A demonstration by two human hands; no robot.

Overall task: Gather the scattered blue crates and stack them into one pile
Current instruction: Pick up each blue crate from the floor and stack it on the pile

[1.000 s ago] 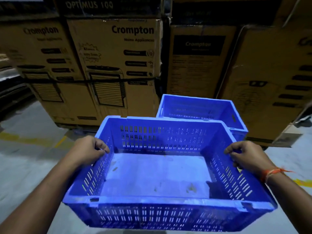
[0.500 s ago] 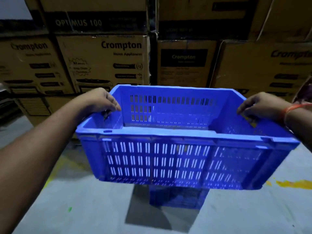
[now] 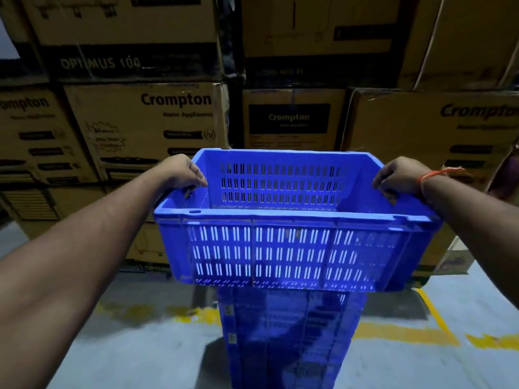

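I hold a blue slotted crate (image 3: pixel 292 248) out in front of me at arm's length, level and open side up. My left hand (image 3: pixel 184 171) grips its left rim and my right hand (image 3: pixel 398 175), with an orange thread on the wrist, grips its right rim. Directly below the held crate stands a pile of blue crates (image 3: pixel 286 338) on the floor. The held crate's bottom hangs just above the pile's top, and I cannot tell whether they touch. The top of the pile is hidden by the crate in my hands.
A wall of stacked brown Crompton cardboard boxes (image 3: pixel 157 122) rises close behind the crates. The grey concrete floor (image 3: pixel 140 355) has worn yellow painted lines (image 3: pixel 404 332) running across and to the right of the pile.
The crate in my hands has risen and gone forward, from low beside another crate to above the pile. The pile now shows larger beneath it.
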